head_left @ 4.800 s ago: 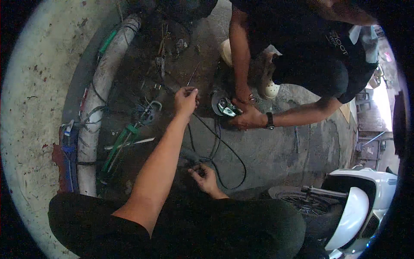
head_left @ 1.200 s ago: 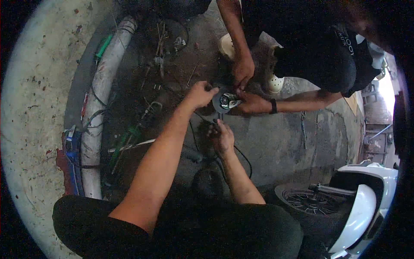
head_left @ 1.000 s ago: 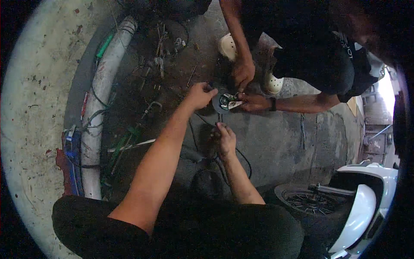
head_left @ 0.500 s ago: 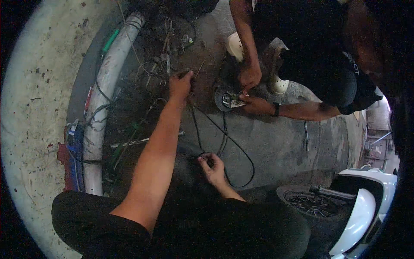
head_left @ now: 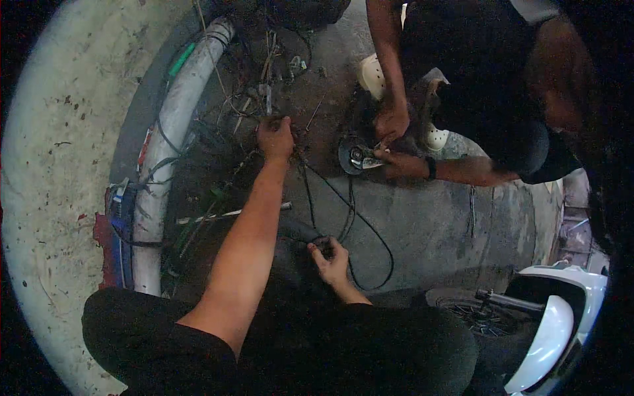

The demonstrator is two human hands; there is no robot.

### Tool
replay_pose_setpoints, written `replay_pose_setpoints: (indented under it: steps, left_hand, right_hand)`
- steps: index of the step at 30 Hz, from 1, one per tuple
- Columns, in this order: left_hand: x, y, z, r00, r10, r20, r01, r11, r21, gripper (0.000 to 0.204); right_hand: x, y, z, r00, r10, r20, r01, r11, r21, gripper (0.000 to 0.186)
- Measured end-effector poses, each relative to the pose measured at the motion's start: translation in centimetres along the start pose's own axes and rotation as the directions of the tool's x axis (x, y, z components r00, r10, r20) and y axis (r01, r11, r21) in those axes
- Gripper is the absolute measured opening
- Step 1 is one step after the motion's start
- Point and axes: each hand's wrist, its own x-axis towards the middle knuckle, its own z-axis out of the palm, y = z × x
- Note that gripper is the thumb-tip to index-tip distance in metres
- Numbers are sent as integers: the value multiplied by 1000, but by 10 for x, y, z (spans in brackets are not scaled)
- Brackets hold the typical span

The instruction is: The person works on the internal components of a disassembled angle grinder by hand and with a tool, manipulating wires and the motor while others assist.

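My left hand (head_left: 275, 140) is reached out over the dark ground, its fingers curled; what they hold, if anything, is hidden. Right beside it a black cable (head_left: 374, 231) starts and runs toward me in a loop. Closer in, my right hand (head_left: 331, 261) pinches the cable with thumb and fingers, at the end of a thick dark tube (head_left: 298, 228). Across from me, a person's hands (head_left: 394, 125) hold a metal tool (head_left: 374, 162) against a round dark disc-shaped part (head_left: 355, 158).
A thick whitish pole (head_left: 176, 119) curves along the left, wound with dark cords. Thin sticks and wire scraps (head_left: 269, 63) litter the far ground. A light rod (head_left: 231, 214) lies under my left forearm. A motorbike with a white fender (head_left: 543, 346) stands at the lower right.
The whole view has shifted slightly right and down. Against the ground, my left hand has drawn a little left and toward me. My right hand stays at the cable.
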Motion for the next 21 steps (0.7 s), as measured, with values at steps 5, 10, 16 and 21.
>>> replay_pose_setpoints:
  steps: [5, 10, 16, 21]
  left_hand:
    - [-17, 12, 12, 997, -80, 17, 81, 996, -28, 27]
    - [-22, 2, 18, 891, 121, 437, -257, 929, 265, 34]
    - [-41, -7, 39, 867, 141, 477, -347, 859, 377, 44]
    - [-50, 21, 56, 752, 7, 659, -372, 830, 416, 51]
  right_hand:
    - [0, -17, -9, 993, -92, -70, 83, 989, -119, 24]
    - [27, -18, -21, 994, 31, -101, -11, 982, 188, 21]
    - [108, -55, -54, 966, 246, -78, -177, 851, 495, 25]
    - [131, -53, -60, 974, 221, 47, -184, 654, 733, 22]
